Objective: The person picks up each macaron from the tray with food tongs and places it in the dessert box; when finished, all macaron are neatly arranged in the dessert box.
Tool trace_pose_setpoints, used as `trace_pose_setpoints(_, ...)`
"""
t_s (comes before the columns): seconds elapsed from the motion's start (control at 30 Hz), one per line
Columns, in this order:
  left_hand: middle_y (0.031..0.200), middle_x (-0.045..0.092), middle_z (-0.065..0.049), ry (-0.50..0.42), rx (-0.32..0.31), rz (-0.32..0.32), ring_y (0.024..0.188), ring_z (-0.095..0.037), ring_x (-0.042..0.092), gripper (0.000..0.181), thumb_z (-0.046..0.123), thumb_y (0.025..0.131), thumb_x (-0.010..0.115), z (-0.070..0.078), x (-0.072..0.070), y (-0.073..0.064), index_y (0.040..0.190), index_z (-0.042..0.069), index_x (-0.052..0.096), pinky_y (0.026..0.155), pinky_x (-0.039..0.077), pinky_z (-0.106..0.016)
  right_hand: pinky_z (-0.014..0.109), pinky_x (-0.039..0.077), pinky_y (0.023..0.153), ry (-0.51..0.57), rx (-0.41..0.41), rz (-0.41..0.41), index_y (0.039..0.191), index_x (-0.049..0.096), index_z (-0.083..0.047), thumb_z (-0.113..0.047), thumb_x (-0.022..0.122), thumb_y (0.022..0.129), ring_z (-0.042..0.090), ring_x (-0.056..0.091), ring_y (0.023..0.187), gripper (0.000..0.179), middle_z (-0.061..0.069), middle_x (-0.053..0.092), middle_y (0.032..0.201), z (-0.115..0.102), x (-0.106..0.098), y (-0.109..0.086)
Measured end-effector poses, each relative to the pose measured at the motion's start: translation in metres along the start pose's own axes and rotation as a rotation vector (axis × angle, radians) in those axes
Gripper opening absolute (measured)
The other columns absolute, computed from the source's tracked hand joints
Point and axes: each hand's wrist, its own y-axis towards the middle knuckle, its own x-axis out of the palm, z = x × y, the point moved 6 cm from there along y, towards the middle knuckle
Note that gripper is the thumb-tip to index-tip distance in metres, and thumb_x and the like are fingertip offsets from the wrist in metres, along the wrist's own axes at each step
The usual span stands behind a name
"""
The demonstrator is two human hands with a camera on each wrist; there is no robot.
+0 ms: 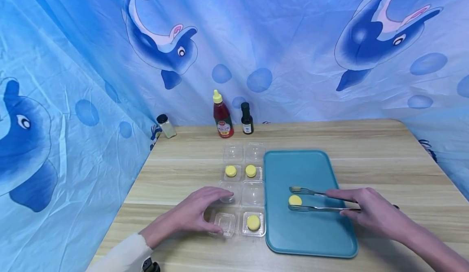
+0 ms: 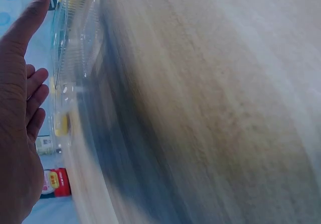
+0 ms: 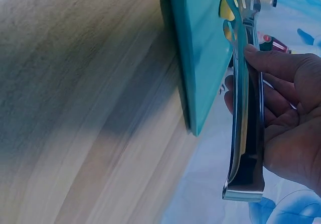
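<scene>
Nearest you, your left hand rests with fingers loosely spread on the front-left cell of the clear plastic container, steadying it; nothing is pinched. That cell is empty; the cell beside it holds one yellow pastry.

Your right hand grips the metal tongs with fingers curled round the arms. The tong tips stand apart on either side of a second yellow piece lying on the teal tray; whether they touch it cannot be told.

Progress, as a judgement: one piece is on the tray and three are left in the container, including two in the farther row.

At the far table edge stand a red sauce bottle, a dark bottle and a small jar. Their labels are too small to read.
</scene>
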Motion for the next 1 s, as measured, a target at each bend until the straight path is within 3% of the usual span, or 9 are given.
trace_pose_setpoints(0.23, 0.154, 0.057, 0.007, 0.020, 0.019, 0.000, 0.142, -0.018, 0.052, 0.101, 0.066, 0.075, 0.089, 0.0012, 0.0004, -0.0059, 0.157, 0.020, 0.052, 0.119, 0.044, -0.049, 0.026, 0.056, 0.073, -0.009, 0.023, -0.017, 0.136, 0.075, -0.018, -0.006, 0.088, 0.084, 0.026, 0.069, 0.117, 0.054, 0.010, 0.073, 0.134, 0.0038, 0.0018, 0.0008)
trace_pose_setpoints(0.4, 0.154, 0.057, 0.005, 0.031, 0.035, 0.001, 0.142, -0.020, 0.053, 0.100, 0.068, 0.076, 0.087, 0.0035, 0.0019, -0.0080, 0.156, 0.020, 0.052, 0.118, 0.045, -0.051, 0.023, 0.050, 0.068, 0.013, 0.050, -0.043, 0.136, 0.074, -0.017, -0.005, 0.087, 0.086, 0.016, 0.067, 0.105, 0.053, 0.013, 0.072, 0.134, 0.0061, 0.0034, 0.0016)
trace_pose_setpoints(0.77, 0.154, 0.057, 0.007, 0.035, 0.051, -0.004, 0.142, -0.016, 0.052, 0.104, 0.069, 0.073, 0.089, 0.0033, 0.0061, -0.0080, 0.156, 0.018, 0.053, 0.120, 0.043, -0.047, 0.022, 0.048, 0.057, 0.049, 0.042, -0.045, 0.136, 0.074, -0.012, -0.002, 0.084, 0.088, 0.008, 0.061, 0.087, 0.051, 0.017, 0.072, 0.132, 0.0073, 0.0050, 0.0010)
trace_pose_setpoints(1.0, 0.152, 0.059, 0.006, 0.059, 0.063, -0.001, 0.141, -0.016, 0.053, 0.101, 0.071, 0.074, 0.087, 0.0044, 0.0079, -0.0083, 0.154, 0.019, 0.054, 0.118, 0.045, -0.048, 0.023, 0.047, 0.053, 0.064, 0.022, -0.033, 0.136, 0.074, -0.012, -0.002, 0.083, 0.088, 0.007, 0.061, 0.088, 0.050, 0.017, 0.072, 0.132, 0.0069, 0.0047, 0.0002)
